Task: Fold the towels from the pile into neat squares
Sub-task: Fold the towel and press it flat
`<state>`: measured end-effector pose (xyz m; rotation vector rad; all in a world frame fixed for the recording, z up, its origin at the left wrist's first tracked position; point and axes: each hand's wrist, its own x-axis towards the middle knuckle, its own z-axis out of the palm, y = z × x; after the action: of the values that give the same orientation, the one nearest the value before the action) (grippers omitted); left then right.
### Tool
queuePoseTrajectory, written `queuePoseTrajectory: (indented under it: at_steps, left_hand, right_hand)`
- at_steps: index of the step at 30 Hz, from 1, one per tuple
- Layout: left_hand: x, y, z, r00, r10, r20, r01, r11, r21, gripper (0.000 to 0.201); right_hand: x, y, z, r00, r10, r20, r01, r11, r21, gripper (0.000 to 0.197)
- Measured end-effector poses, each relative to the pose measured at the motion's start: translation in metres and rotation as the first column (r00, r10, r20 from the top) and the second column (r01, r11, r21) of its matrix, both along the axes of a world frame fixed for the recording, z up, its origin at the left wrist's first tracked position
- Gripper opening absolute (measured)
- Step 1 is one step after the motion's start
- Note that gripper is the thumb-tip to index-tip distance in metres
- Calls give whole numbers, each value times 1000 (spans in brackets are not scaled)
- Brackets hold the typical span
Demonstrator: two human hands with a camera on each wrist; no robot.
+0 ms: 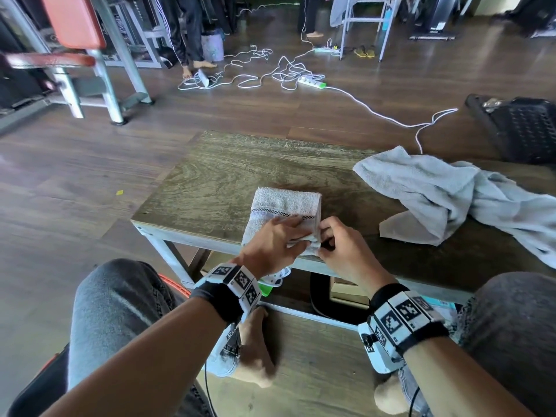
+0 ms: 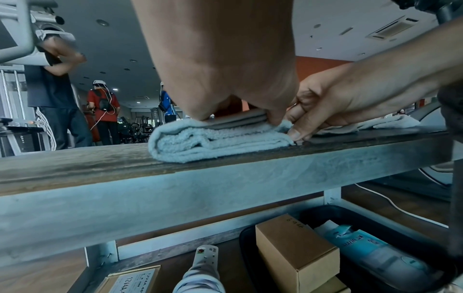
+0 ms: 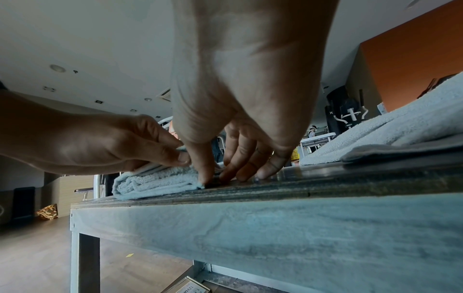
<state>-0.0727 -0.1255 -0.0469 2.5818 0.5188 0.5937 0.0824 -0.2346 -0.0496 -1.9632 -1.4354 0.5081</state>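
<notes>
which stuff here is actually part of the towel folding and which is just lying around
Part of the job:
- folded towel, held at its near edge by the left hand and right hand
- unfolded towels on the table

Lying about:
- power strip and cables on the floor
- black basket
- cardboard box under the table

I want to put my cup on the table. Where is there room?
Bare wooden tabletop lies left of and beyond the folded pale grey towel. It is crowded on the right, where the rumpled grey towel sprawls, and at the near edge, where both hands work.
</notes>
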Motion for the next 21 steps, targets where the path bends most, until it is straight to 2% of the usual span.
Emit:
queuePoseTrajectory:
  at_steps: [3,7,8,11,12,16,19,21]
  left_hand:
    - [2,2,-4,999,6,-39,-8,999,-43,34]
    - [5,-2,-2,991,37,125,-24,994,-109,27]
    - [7,-1,-5,995,44,93,-33,993,-113,32]
    - [8,-2,-13,982,37,-186,-54,995,-88,40]
    - [8,-3,-13,970,42,-241,-62,995,-79,42]
    - [8,-7,-7,946,31,-323,-60,995,-80,48]
    - [7,-6,0,917,-3,-399,-67,984,-162,65]
    - [7,-5,9,935,-34,-352,-61,965,-255,58]
  right_hand:
    - [-1,0,1,1000,5,16,-5,1000,-5,39]
    - [-1,-1,-1,1000,14,24,-14,999,29,34]
    - [-1,-1,-2,1000,15,24,-16,999,39,32]
    - [0,1,-4,1000,-2,31,1,999,43,29]
    - [1,2,-5,1000,-8,31,7,999,40,29]
    - [0,1,-8,999,12,39,-14,997,73,34]
    - [-2,-2,-8,995,36,88,-42,997,62,49]
    - [-3,-4,-8,992,33,122,-37,999,30,48]
